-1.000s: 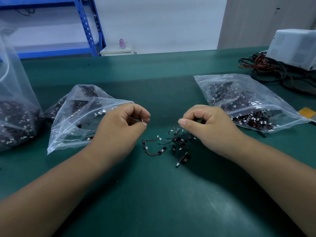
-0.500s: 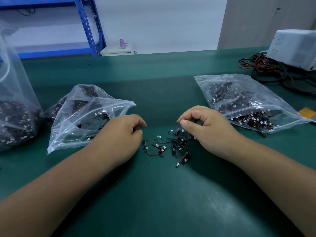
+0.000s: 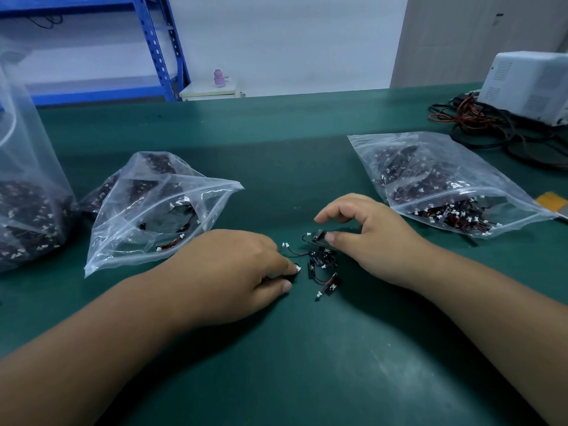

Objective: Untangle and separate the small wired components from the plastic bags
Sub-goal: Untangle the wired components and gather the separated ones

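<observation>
- The left hand (image 3: 242, 272) is lying low on the green table (image 3: 276, 379). Its thumb and forefinger are closing together on a small wired piece (image 3: 297, 268) at the left edge of the heap, and its other fingers are hiding under the hand.
- The right hand (image 3: 378, 241) is arching over the heap's far right side. Its thumb tip is touching a black module (image 3: 319, 235), while the forefinger is lifting clear, apart from the thumb and gripping nothing.
- The loose wired components (image 3: 322, 262) are lying in a small tangle on the table between the two hands.
- An open bag (image 3: 159, 210) is slumping just left of the left hand, holding more components.
- A right bag (image 3: 445, 186), well filled, is lying flat beyond the right hand.
- A third bag (image 3: 27, 210) is standing at the left edge.
- A white box (image 3: 528, 84) and cables (image 3: 479, 124) are sitting at the far right corner.
</observation>
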Demonstrator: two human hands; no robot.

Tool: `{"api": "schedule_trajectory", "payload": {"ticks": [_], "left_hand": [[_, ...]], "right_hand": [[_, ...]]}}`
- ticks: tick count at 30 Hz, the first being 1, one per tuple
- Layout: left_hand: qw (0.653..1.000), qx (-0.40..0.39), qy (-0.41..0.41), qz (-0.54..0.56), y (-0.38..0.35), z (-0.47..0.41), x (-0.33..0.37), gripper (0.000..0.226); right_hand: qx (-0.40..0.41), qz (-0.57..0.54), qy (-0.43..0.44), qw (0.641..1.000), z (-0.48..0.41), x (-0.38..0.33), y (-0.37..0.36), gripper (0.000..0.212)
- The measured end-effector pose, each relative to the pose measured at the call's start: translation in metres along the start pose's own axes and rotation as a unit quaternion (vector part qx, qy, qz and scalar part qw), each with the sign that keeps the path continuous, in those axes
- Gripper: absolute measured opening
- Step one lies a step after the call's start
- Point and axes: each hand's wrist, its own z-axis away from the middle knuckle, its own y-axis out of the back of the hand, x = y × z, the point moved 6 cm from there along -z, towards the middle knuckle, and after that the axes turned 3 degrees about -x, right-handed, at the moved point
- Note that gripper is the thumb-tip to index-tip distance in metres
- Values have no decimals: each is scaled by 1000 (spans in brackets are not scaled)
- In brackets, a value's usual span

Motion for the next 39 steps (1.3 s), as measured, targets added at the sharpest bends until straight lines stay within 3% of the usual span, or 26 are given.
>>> {"api": "schedule_trajectory", "payload": {"ticks": [7,13,18,23,26,28,31,33,39], "left_hand": [[999,27,1,-23,0,0,-8,39],[998,57,31,19,0,0,-18,22],[994,98,43,25,5,0,-20,27],[989,126,70,38,10,2,-22,21],[985,137,90,47,11,4,-25,18],[984,137,95,55,12,4,-27,12],[985,136,98,49,12,4,-28,7],[984,134,104,44,11,4,-28,8],[977,135,160,50,8,4,-40,13]], "right_hand": [[-21,7,1,1000,-1,1,0,36],[-41,54,-19,998,1,-1,-1,36],[-14,156,-45,987,2,-1,-8,48],[-63,175,-29,982,2,-2,-13,64],[-99,151,-38,983,2,0,-12,70],[-96,83,-60,990,2,5,-9,62],[-31,-85,-85,992,-2,14,-1,37],[16,-141,-92,986,-5,19,3,34],[21,-149,-97,984,-8,27,6,43]]}}
